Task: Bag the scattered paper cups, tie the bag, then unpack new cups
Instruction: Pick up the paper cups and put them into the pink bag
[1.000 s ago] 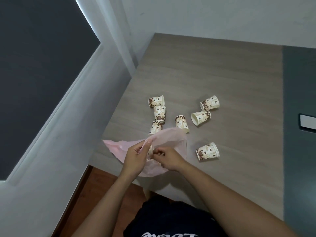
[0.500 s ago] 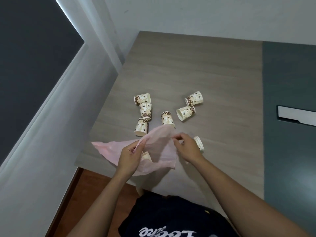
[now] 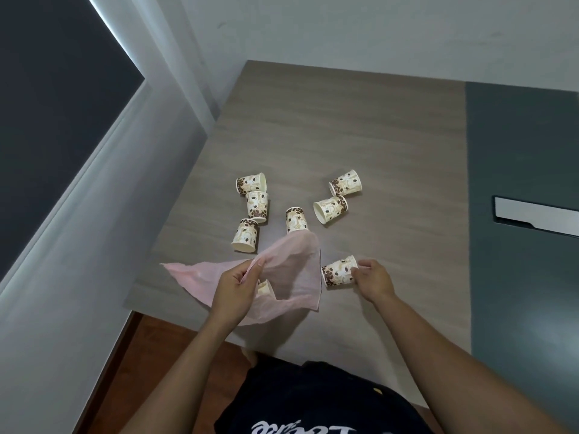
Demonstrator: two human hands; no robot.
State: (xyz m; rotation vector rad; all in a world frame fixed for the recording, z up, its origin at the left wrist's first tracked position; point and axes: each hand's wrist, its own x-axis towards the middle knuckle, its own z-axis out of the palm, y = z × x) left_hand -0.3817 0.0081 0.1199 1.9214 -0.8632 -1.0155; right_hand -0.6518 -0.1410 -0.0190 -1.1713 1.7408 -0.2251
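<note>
- My left hand (image 3: 233, 294) pinches the pink bag's (image 3: 291, 277) rim, holding it open.
- My right hand (image 3: 372, 278) grips a tipped paper cup (image 3: 338, 271) on the tabletop (image 3: 344, 136).

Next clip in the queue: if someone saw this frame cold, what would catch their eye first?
Probably the pink plastic bag, held open at the table's near edge by the left hand. Next, the right hand gripping a bean-printed paper cup lying on its side just right of the bag's mouth. Six similar cups lie scattered farther back on the wooden table.
</note>
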